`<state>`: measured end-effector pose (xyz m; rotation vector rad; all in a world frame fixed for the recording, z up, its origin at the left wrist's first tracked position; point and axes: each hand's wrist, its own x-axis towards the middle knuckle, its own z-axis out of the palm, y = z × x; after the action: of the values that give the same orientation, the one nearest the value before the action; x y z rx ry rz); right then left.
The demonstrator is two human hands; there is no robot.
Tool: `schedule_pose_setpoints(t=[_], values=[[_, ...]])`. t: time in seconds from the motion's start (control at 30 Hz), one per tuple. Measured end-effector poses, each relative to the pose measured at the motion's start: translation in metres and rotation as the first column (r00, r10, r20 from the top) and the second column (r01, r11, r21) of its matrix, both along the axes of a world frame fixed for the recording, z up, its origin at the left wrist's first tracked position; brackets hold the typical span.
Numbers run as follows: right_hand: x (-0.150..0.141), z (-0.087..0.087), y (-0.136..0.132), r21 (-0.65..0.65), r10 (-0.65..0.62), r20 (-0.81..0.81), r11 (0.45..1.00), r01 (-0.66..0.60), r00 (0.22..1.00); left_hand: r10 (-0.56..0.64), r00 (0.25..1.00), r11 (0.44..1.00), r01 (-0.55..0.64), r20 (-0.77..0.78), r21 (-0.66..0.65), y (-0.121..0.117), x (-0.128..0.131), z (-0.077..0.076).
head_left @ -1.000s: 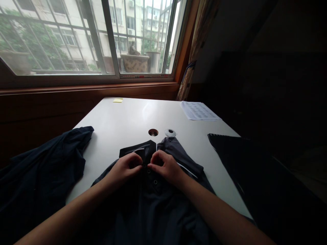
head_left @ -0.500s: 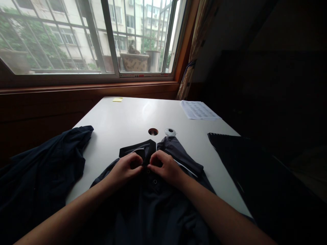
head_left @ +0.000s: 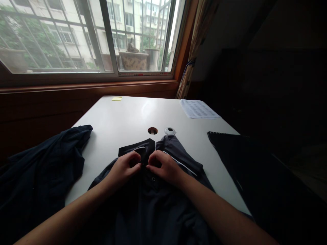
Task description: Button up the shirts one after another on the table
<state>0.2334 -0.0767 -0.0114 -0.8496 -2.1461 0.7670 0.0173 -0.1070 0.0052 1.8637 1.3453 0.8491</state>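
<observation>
A dark collared shirt (head_left: 158,211) with white piping along its collar (head_left: 184,158) lies in front of me, collar end away from me. My left hand (head_left: 129,163) pinches the front opening just below the collar from the left. Close beside it, my right hand (head_left: 162,165) pinches the same opening from the right, thumb and forefinger curled together. The fingertips of both hands almost meet. A pale ring-shaped button (head_left: 153,179) shows on the placket below my right hand. What exactly sits between the fingertips is hidden.
On the white table (head_left: 127,115), dark blue cloth (head_left: 51,153) lies at the left and a dark garment (head_left: 230,149) at the right. Beyond the shirt are a round cable hole (head_left: 152,131) and its cover (head_left: 170,131). Printed papers (head_left: 199,109) and yellow notes (head_left: 117,98) lie farther back.
Both hands keep pinching the shirt front and have shifted very slightly. A second button, visible between the fingertips and the lower one before, is now hardly visible. The whole view has shifted a little.
</observation>
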Motion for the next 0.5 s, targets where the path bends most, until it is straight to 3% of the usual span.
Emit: schedule_pose_setpoints(t=[0.13,0.27,0.5], values=[[0.0001,-0.0001,-0.0016,-0.011,0.003,-0.018,1.000,-0.003,1.000,-0.018,0.999,1.000,0.018,0.032,0.001,0.0001,-0.0007,-0.0036],[0.0003,0.0017,-0.0012,0.029,0.015,0.065,0.999,-0.017,0.998,-0.066,0.996,0.998,0.064,0.060,0.024,0.0014,-0.0011,-0.0070],[0.0006,0.0059,-0.0005,0.100,0.002,0.125,0.995,-0.014,0.992,-0.109,0.994,0.991,0.108,0.010,0.082,0.0007,0.0000,-0.0059]])
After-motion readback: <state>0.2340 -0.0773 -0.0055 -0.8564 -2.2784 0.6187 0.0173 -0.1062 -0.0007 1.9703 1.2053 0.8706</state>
